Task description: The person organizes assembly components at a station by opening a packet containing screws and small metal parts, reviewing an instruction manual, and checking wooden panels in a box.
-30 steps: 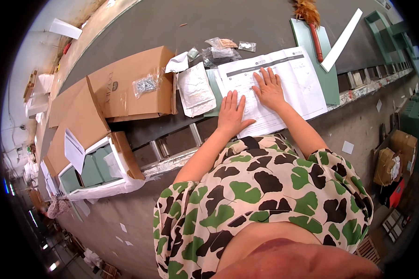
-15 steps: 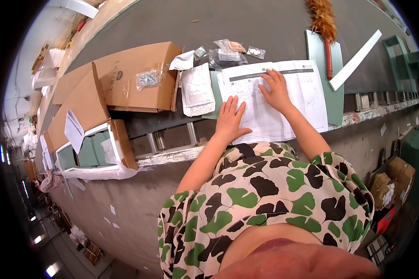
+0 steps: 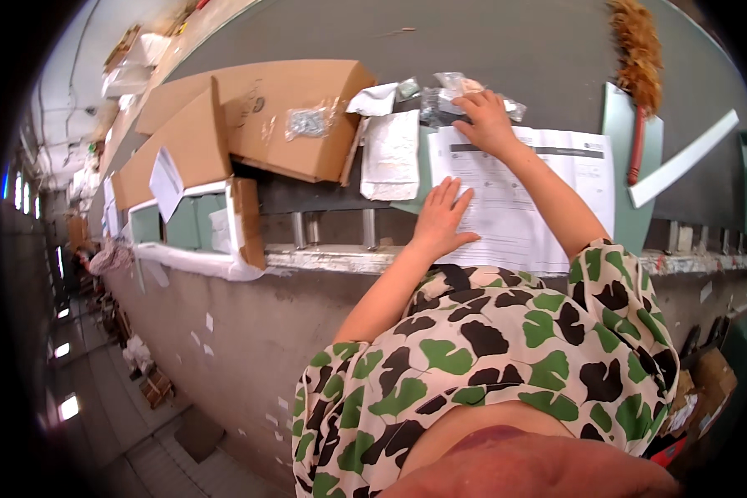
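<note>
A large unfolded instruction sheet (image 3: 527, 212) with printed diagrams lies flat on the dark work table, partly over a pale green panel. My left hand (image 3: 444, 220) rests on the sheet's left side, fingers apart and holding nothing. Beyond the sheet's far edge, my right hand (image 3: 485, 122) reaches over a cluster of small clear plastic bags (image 3: 436, 106). Its fingers are extended at the bags, one of which holds something pinkish; whether they touch is hard to make out. Left of the sheet lies a crumpled white paper packet (image 3: 390, 158).
A cardboard box (image 3: 282, 158) lies to the left with a bag of metal hardware (image 3: 307, 123) on it. Nearer stands an open carton of green panels (image 3: 195, 217). At right are a feather duster (image 3: 637, 66), a green panel (image 3: 639, 212) and a white strip (image 3: 685, 158). Metal rollers (image 3: 368, 228) line the near edge.
My right hand has moved from the sheet's upper part to the plastic bags beyond it. My left hand stays on the sheet. The whole view has shifted, with the table's things now further right.
</note>
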The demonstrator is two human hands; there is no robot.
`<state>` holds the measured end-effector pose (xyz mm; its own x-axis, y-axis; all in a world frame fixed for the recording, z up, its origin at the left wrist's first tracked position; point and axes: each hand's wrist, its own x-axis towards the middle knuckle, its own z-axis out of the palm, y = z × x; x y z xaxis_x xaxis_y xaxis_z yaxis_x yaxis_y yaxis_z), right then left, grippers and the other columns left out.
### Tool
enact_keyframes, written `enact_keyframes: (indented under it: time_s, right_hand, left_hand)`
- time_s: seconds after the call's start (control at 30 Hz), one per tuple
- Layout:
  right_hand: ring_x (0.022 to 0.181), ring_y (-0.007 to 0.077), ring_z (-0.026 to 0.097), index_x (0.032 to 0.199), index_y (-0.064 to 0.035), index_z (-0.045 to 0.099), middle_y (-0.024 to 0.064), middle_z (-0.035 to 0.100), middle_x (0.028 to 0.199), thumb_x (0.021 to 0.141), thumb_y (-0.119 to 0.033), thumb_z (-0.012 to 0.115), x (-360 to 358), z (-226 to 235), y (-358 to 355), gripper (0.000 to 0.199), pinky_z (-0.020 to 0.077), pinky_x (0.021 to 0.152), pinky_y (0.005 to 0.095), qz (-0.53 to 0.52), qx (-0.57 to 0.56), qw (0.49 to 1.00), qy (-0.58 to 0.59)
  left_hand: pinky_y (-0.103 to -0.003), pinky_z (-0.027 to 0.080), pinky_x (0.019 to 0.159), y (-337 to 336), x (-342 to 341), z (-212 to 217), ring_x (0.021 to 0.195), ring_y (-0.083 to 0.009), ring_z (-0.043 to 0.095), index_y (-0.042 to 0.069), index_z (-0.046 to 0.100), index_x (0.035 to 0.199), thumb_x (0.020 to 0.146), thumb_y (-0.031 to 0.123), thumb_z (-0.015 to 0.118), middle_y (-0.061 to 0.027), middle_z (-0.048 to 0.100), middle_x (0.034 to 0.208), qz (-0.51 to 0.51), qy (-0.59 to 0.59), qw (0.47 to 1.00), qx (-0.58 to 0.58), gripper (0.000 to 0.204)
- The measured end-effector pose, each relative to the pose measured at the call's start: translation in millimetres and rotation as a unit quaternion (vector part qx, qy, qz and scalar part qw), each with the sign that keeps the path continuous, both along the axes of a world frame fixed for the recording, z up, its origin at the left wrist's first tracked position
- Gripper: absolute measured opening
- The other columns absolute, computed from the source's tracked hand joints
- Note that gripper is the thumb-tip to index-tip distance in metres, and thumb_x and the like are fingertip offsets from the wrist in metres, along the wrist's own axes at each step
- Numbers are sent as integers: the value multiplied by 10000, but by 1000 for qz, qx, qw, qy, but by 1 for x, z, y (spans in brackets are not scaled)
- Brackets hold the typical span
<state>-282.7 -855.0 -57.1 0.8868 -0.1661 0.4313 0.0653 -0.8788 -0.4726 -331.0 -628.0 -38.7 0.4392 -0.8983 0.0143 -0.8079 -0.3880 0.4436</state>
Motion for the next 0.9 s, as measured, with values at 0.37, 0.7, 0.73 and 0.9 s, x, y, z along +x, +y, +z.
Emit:
enact_keyframes:
  time_s: [0.37,0.7,0.73,0.9]
  right_hand:
    - [1030,272,516,1043,-116,624,66,599,1030,754,-102,642,-2,-10,3,290,415,889,377,-42,19,998,47]
    - [614,180,593,1024,-34,652,78,658,739,848,-215,603,-2,-10,-43,258,466,605,306,-197,337,920,31]
    - [632,100,555,1032,-4,647,35,637,732,852,-223,605,-4,-11,-53,287,446,591,258,-189,458,867,49]
    - [638,77,555,1026,22,643,15,619,776,881,-192,594,-20,-5,-84,264,426,538,218,-237,589,772,27]
  left_hand:
    - [-467,236,1072,2,7,-1,1324,-371,256,74,420,1318,638,422,763,-215,327,1390,-33,-9,999,37,838]
    - [-467,229,1066,5,14,-3,1320,-379,256,63,397,1338,672,470,725,-237,325,1384,-72,-40,996,40,847]
    - [-468,229,1065,5,15,-3,1319,-379,257,62,396,1339,674,474,722,-240,326,1382,-74,-42,996,38,848]
    - [-472,234,1054,7,17,-7,1315,-386,260,52,391,1339,678,480,716,-249,329,1376,-81,-44,995,23,852]
